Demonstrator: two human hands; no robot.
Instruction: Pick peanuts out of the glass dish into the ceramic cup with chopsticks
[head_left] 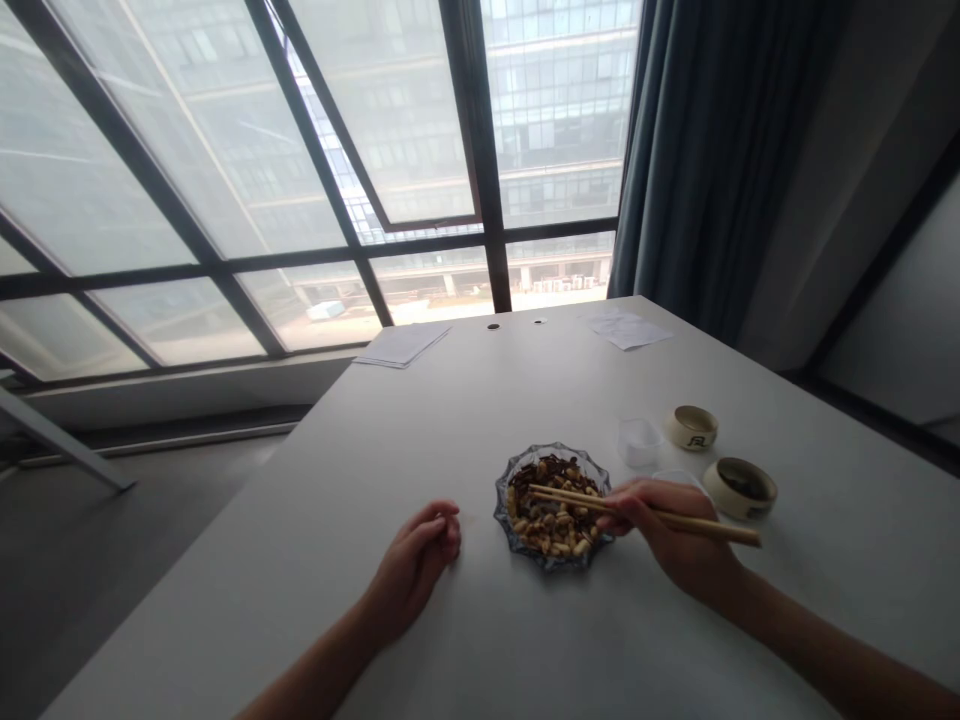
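Note:
My right hand (679,545) grips a pair of wooden chopsticks (709,524), whose tips reach over a faceted clear glass bowl (504,515). Inside the bowl lies a mix of what look like peanuts (559,540) in their shells and dark brown seeds (553,467). Whether the tips pinch a piece is too small to tell. To the left of the bowl, apart from it, my left hand (416,560) rests on the white table with its fingers curled in and nothing visible in them.
Beyond my right hand stand a small clear plastic cup (638,443) and a second clear container (684,481), partly hidden. Two cream ceramic bowls (691,428) are on the right, the nearer holding something dark. Papers (401,346) lie at the table's far end, by the windows.

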